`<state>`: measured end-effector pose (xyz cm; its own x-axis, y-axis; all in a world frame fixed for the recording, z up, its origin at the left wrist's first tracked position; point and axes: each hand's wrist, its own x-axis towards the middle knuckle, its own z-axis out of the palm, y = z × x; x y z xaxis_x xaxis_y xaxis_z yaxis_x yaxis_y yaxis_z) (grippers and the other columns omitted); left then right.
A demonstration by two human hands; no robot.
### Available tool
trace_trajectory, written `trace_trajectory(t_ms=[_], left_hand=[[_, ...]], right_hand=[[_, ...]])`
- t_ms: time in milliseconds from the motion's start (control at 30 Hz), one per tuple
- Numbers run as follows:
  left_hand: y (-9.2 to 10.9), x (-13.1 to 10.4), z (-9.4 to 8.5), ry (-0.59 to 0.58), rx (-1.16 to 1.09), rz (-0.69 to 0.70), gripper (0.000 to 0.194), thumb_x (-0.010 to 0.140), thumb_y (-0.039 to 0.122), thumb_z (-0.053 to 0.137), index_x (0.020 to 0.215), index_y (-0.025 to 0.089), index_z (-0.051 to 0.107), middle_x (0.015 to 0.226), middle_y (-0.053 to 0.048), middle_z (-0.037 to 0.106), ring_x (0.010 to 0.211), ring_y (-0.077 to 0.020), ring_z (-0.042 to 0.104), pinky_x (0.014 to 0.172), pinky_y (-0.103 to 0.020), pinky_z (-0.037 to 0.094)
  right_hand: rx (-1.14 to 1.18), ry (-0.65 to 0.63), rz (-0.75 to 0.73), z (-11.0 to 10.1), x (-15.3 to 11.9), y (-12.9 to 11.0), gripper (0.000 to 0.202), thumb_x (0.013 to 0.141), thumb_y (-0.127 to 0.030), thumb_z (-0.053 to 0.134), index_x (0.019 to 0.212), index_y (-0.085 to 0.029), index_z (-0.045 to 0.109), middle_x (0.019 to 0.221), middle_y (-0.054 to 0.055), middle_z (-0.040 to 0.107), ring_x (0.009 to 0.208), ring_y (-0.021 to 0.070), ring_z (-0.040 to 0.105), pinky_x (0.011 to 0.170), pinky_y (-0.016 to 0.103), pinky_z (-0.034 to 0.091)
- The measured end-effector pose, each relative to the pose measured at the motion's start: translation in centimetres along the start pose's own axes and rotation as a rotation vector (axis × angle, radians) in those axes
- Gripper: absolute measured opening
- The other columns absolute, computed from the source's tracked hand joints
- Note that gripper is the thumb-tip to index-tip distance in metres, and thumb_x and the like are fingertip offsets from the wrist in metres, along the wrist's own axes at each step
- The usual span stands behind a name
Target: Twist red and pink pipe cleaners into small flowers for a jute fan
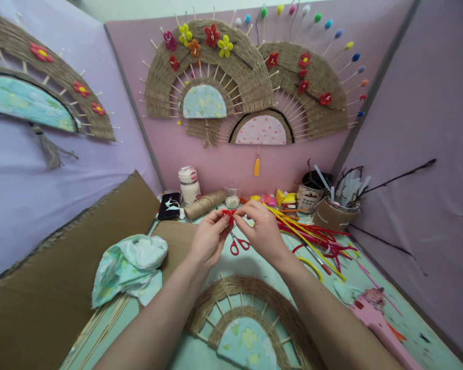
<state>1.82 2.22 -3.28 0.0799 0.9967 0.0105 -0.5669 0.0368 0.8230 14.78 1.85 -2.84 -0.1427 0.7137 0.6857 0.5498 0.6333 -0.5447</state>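
Between my two hands is a small red pipe-cleaner piece [229,214], bent into a compact shape; its details are too small to make out. My left hand [209,235] pinches it between thumb and fingers. On its right side, my right hand [261,226] has its fingertips closed at the red piece's edge. Red-handled scissors [239,244] lie on the table just below the hands. Nearer to me, under my forearms, rests a woven twine fan [231,288] with a green floral cloth centre [247,341].
Pipe cleaners [320,236] and a pink glue gun [381,324] lie to the right. Behind stand a white bottle [189,187], a twine roll [204,204], a cup of beads [232,198] and a pot of sticks [335,213]. Crumpled cloth [129,262] and cardboard [81,262] are left.
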Motion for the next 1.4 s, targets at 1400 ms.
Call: trace_trajectory(t_ms=[1400], left_hand=[[0.3,1.1,-2.4,-0.113,-0.095,-0.437,0.012,0.076,0.005,0.063,0.086,0.011,0.062,0.074,-0.006,0.066,0.068,-0.0118,0.066,0.061,-0.019,0.052]], right_hand=[[0.607,-0.337,0.497,-1.0,0.6,2.6,0.018,0.078,-0.028,0.056,0.09,-0.017,0.064,0.081,0.001,0.06,0.064,0.0098,0.046,0.056,0.022,0.037]])
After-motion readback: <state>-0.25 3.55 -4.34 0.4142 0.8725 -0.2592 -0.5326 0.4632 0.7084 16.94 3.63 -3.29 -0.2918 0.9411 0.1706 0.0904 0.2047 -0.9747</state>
